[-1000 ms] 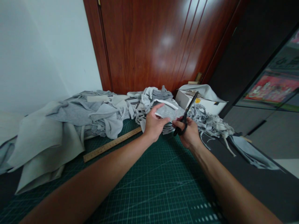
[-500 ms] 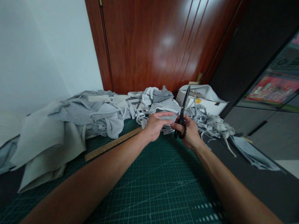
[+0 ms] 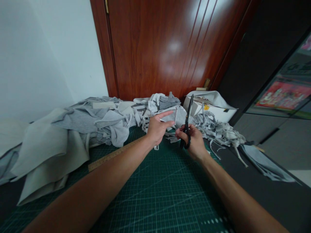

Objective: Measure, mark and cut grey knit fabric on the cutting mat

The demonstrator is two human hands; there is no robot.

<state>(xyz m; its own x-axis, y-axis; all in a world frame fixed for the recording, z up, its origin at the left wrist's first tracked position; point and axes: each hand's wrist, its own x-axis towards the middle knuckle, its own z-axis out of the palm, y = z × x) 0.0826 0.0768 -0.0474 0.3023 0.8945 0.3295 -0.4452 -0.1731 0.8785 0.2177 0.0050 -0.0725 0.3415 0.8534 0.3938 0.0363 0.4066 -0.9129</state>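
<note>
Nearest the wearer, the green gridded cutting mat (image 3: 165, 191) lies open; grey fabric heaps (image 3: 104, 121) line its far edge, and the tan wooden ruler (image 3: 104, 160) lies on its left part. Over its far part, the left hand (image 3: 156, 127) pinches a small grey fabric piece (image 3: 170, 117), while the right hand (image 3: 193, 139) grips black-handled scissors (image 3: 186, 124), blades pointing up and away.
</note>
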